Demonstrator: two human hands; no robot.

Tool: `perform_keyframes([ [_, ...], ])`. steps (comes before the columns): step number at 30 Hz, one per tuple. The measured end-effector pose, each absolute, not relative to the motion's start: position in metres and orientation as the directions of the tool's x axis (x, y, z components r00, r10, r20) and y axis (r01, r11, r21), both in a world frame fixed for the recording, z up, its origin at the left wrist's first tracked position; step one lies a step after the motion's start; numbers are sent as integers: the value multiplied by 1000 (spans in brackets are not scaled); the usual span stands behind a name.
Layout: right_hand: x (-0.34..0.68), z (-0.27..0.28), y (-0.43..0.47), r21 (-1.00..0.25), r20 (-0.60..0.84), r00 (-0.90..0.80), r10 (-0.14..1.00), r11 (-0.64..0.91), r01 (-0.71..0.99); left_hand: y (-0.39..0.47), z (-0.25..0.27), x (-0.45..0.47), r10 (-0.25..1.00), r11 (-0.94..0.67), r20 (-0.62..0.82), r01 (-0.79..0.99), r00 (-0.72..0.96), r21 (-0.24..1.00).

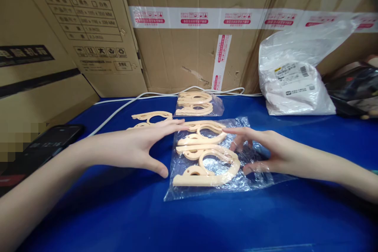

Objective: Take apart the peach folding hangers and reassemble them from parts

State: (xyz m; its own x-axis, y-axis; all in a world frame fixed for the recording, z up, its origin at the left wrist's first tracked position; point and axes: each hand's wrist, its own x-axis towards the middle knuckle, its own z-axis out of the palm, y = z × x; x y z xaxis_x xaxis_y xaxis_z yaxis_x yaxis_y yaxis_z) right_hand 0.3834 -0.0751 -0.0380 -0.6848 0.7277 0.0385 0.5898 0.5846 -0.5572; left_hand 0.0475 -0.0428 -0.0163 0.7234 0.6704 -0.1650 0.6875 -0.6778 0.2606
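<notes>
In the middle of the blue table lies a clear plastic bag (183, 193) with cream folding clothes hangers (218, 165) inside, folded up and set in two curved pairs. My left hand (126, 147) hovers at the bag's left side, thumb spread from the stretched fingers, whose tips reach the upper hanger. On the right, my right hand (265, 149) has its fingers spread over the bag's edge, the index fingertip by the upper hanger; it grips nothing visible. A loose cream hanger (156, 116) is partly hidden behind my left hand.
Behind sits a second bagged set of hangers (195, 104). A white cable (118, 108) runs along the cardboard boxes (183, 55) at the back. A filled white plastic bag (295, 82) stands at back right, beside dark items. At left lies a black phone (56, 141).
</notes>
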Motion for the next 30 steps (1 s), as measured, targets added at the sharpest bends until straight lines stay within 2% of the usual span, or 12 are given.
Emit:
perform_keyframes([
  [2,387,-36,-74,-496,51,-678,733,608,620,-37,-13,43,700,-658,-118,700,705,279],
  [5,394,-37,-69,-336,126,-673,729,669,663,-21,-13,32,780,-593,-42,759,625,270],
  [7,399,-40,-65,-243,181,-675,716,697,674,-8,-17,21,850,-514,-5,833,526,206],
  [10,404,-43,-59,-183,214,-666,715,699,691,10,-24,1,908,-411,-16,900,418,145],
  [14,406,-42,-58,-173,220,-639,738,674,719,23,-30,-17,921,-377,-54,918,386,121],
  [18,405,-38,-60,-181,210,-629,749,662,728,23,-31,-19,910,-414,16,905,414,95],
  [21,405,-38,-60,-165,211,-625,752,658,735,22,-30,-17,882,-451,148,892,447,-4],
  [24,406,-38,-58,-128,239,-607,758,644,755,19,-27,-12,801,-488,348,868,486,-89],
  [27,404,-36,-58,-134,308,-572,760,630,765,9,-22,1,726,-489,509,867,463,-92],
  [30,398,-32,-64,-206,399,-545,738,651,731,-10,-17,26,682,-511,569,856,461,-80],
])
